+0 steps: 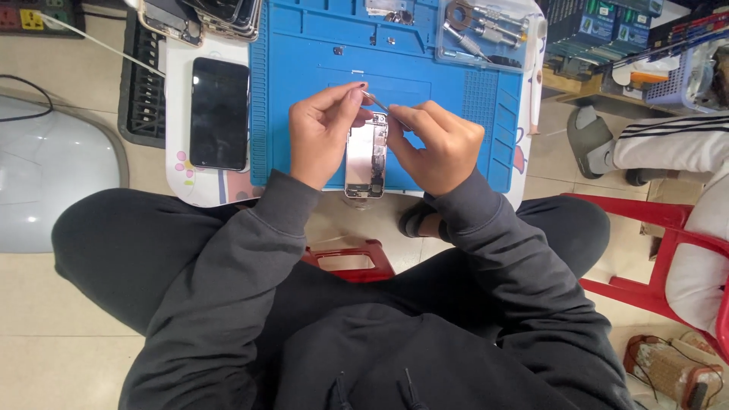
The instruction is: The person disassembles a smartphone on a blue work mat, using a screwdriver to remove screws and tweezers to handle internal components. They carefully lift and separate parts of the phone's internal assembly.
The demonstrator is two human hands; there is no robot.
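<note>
- Looking down, we see the opened phone [366, 156] lying lengthwise at the near edge of the blue work mat [304, 91], its bare insides facing up, between our two hands.
- Our left hand [323, 133] has thumb and forefinger pinched together just over the top of the phone, the other fingers curled alongside its left edge.
- Our right hand [440, 144] is closed around a thin metal tool [376, 101], likely tweezers, whose tip points at the upper end of the phone; the hand's heel rests by the phone's right edge.
- We judge the phone light and stiff but fragile: exposed parts and thin cables inside would suffer from any pressure, so it is best held by the long metal sides, never by the open face.
- The tool is slim and smooth, apt to slip, so a grip near its middle suits it.
- To the left on the white counter [178, 190] lies a dark phone [219, 114], screen up, well apart from our hands.
- A clear tray of tools [486, 34] sits at the mat's far right corner.
</note>
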